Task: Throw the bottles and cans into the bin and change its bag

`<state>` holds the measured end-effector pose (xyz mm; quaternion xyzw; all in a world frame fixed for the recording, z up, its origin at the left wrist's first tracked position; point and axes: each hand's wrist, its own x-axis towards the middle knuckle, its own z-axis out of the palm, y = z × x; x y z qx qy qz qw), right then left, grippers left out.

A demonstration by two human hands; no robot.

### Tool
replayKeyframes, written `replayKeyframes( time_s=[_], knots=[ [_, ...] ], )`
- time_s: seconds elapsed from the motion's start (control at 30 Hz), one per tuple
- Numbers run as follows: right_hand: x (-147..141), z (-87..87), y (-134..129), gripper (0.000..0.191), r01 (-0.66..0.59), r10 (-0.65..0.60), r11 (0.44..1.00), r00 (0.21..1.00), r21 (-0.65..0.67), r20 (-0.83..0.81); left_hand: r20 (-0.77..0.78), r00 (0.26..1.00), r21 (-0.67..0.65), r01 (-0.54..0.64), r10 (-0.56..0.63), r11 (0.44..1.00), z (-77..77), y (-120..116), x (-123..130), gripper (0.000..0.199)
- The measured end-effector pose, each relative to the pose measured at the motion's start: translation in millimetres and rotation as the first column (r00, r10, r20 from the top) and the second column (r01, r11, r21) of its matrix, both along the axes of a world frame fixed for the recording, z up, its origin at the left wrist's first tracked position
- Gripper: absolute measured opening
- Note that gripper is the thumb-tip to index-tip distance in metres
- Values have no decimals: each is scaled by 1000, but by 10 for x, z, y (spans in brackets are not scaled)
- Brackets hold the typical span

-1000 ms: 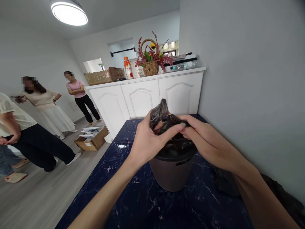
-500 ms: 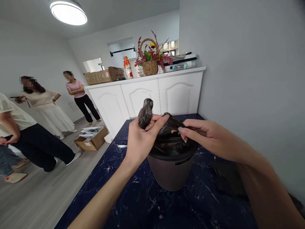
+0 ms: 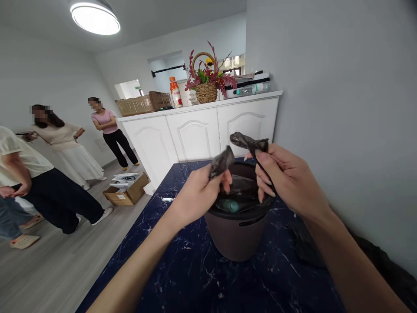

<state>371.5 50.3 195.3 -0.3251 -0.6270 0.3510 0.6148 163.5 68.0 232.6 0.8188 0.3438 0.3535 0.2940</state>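
A dark grey-brown trash can (image 3: 235, 237) stands upright on a blue marbled tabletop (image 3: 182, 278). Black plastic garbage bag film (image 3: 241, 184) lines its inside, and something greenish (image 3: 230, 205) shows through inside. Over the can's left side, my left hand (image 3: 203, 191) is closed on a gathered end of the bag, which sticks up past the fingers. At the right rim, my right hand (image 3: 283, 174) pinches another twisted strip of the bag between thumb and fingers. The two gathered ends are apart.
Dark folded plastic (image 3: 306, 243) lies on the table at right, beside the grey wall. Behind the table stands a white cabinet (image 3: 195, 134) bearing a flower basket (image 3: 206, 92), an orange bottle (image 3: 176, 92) and a crate (image 3: 143, 104). People and a cardboard box (image 3: 125, 195) are at left.
My hands were close together over the can. Now they are apart, the left lower, the right raised with a twisted bag end standing up from it. More of the can's inside shows.
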Motion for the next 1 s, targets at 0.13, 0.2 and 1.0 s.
replayKeyframes(
  time_s=[0.13,0.2,1.0],
  knots=[
    [-45,5,-37,29,42,-42,999,999,-6,17,-202,979,101,49,-28,994,-39,24,26,27],
    [-50,-6,-35,31,55,-53,998,996,-18,67,-263,965,117,44,-11,992,-52,37,48,27],
    [-176,152,-395,18,-103,37,986,901,131,432,-248,967,490,72,60,869,341,-439,78,28]
  ],
)
